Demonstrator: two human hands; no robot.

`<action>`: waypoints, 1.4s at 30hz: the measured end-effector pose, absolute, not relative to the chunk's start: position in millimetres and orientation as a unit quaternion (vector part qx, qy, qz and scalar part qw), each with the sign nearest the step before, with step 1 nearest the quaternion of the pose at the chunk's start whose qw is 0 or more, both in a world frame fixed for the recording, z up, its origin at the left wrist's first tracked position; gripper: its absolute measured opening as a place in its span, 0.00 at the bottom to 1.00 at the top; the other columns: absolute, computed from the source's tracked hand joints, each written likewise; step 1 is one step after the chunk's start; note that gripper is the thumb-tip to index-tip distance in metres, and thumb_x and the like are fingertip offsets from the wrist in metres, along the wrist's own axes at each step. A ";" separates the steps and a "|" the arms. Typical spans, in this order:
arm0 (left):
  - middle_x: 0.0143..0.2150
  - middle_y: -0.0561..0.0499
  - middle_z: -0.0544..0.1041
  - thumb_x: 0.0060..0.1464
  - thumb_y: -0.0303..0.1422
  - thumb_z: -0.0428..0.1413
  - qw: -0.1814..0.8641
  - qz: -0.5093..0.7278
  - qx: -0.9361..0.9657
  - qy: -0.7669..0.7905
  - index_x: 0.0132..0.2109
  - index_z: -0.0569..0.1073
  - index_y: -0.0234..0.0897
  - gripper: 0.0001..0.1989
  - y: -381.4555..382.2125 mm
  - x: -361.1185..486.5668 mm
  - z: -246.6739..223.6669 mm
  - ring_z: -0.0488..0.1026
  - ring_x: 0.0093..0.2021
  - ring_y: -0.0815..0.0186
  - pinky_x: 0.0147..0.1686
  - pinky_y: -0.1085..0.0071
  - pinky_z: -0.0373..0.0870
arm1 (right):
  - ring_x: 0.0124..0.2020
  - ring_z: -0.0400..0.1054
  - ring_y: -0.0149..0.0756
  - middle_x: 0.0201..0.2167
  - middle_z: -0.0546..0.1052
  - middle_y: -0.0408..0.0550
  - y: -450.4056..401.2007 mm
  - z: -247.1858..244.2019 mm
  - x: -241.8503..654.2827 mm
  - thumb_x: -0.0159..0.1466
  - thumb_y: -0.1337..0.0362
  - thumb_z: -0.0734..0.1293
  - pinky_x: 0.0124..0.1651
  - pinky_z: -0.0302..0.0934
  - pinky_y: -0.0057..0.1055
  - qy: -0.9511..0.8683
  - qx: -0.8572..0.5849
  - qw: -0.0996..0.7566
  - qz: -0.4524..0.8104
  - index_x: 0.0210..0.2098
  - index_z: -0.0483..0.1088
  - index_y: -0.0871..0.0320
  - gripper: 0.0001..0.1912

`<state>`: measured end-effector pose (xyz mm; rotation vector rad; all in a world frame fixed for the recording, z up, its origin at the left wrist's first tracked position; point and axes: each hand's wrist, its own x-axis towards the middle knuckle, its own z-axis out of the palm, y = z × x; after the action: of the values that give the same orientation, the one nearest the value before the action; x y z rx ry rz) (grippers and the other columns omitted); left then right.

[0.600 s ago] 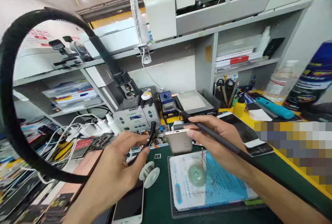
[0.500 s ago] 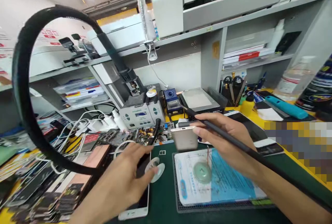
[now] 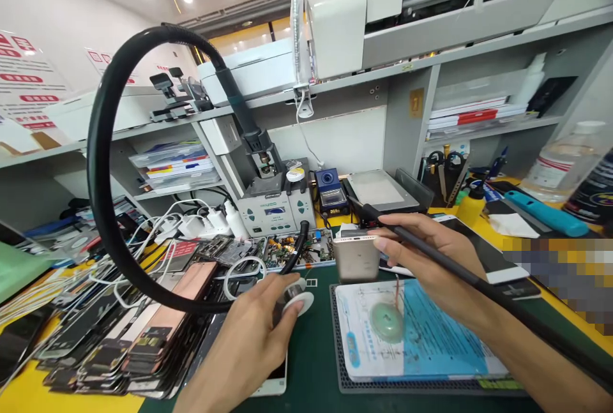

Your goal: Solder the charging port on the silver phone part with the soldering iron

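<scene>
My left hand [image 3: 261,327] pinches a small spool with white rims [image 3: 299,301], held above a white-framed phone [image 3: 275,387] on the green mat. My right hand [image 3: 426,253] holds a black soldering iron [image 3: 412,239], its tip pointing up and left, and its thumb and fingers are also by the top of a silver phone-like case [image 3: 357,263] standing upright. Below that hand lies a blue and white pad [image 3: 431,349] bearing a round green lump [image 3: 387,322] with a thin reddish wire.
A thick black hose [image 3: 98,189] loops across the left. Stacked phone parts [image 3: 158,349] lie at left. Behind are a grey soldering station [image 3: 275,212], circuit boards [image 3: 292,250], a blue device [image 3: 330,193] and a yellow bottle [image 3: 472,205]. Another phone [image 3: 479,247] lies at right.
My left hand has closed on the spool, which is now raised and tilted. The camera view has shifted slightly. My right hand keeps the same hold on the iron.
</scene>
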<state>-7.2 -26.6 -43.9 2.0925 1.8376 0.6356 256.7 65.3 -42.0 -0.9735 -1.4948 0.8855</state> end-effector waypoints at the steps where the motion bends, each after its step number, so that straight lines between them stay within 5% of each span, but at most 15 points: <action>1: 0.50 0.50 0.78 0.71 0.41 0.50 0.143 0.249 0.721 0.630 0.60 0.71 0.47 0.15 -26.1 -7.2 -37.0 0.78 0.42 0.61 0.35 0.68 0.76 | 0.45 0.81 0.45 0.42 0.87 0.46 65.1 -42.2 256.7 0.62 0.54 0.77 0.41 0.78 0.33 -0.630 -0.407 0.542 0.378 0.48 0.79 0.48 0.15; 4: 0.55 0.51 0.74 0.71 0.41 0.50 0.118 0.307 0.737 0.590 0.63 0.68 0.53 0.17 -21.9 -4.6 -15.1 0.76 0.46 0.63 0.28 0.74 0.74 | 0.45 0.81 0.43 0.41 0.87 0.46 63.9 -42.0 256.7 0.63 0.54 0.77 0.41 0.77 0.33 -0.621 -0.396 0.540 0.407 0.48 0.79 0.48 0.15; 10: 0.59 0.52 0.68 0.73 0.35 0.47 0.084 0.274 0.809 0.513 0.66 0.61 0.56 0.18 -5.3 8.0 5.0 0.70 0.58 0.65 0.56 0.68 0.71 | 0.45 0.82 0.45 0.42 0.86 0.48 61.8 -41.7 259.3 0.63 0.54 0.76 0.43 0.79 0.37 -0.616 -0.387 0.539 0.425 0.49 0.78 0.49 0.16; 21: 0.59 0.46 0.63 0.71 0.26 0.44 0.045 0.260 0.851 0.453 0.64 0.64 0.49 0.20 6.0 8.8 -7.4 0.68 0.58 0.64 0.55 0.69 0.71 | 0.38 0.81 0.36 0.41 0.86 0.44 61.7 -44.2 260.2 0.64 0.54 0.76 0.35 0.76 0.25 -0.615 -0.400 0.531 0.423 0.49 0.78 0.45 0.14; 42: 0.64 0.43 0.59 0.69 0.23 0.43 0.050 0.226 0.851 0.471 0.71 0.57 0.54 0.29 4.9 4.4 -18.6 0.71 0.57 0.62 0.53 0.64 0.76 | 0.42 0.82 0.40 0.41 0.86 0.43 59.8 -44.5 261.3 0.64 0.56 0.76 0.39 0.78 0.29 -0.618 -0.415 0.529 0.408 0.49 0.79 0.44 0.14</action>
<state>4.4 4.9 -18.6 2.5915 1.4354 0.6878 261.3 59.8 -44.5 -0.9899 -1.4753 0.9730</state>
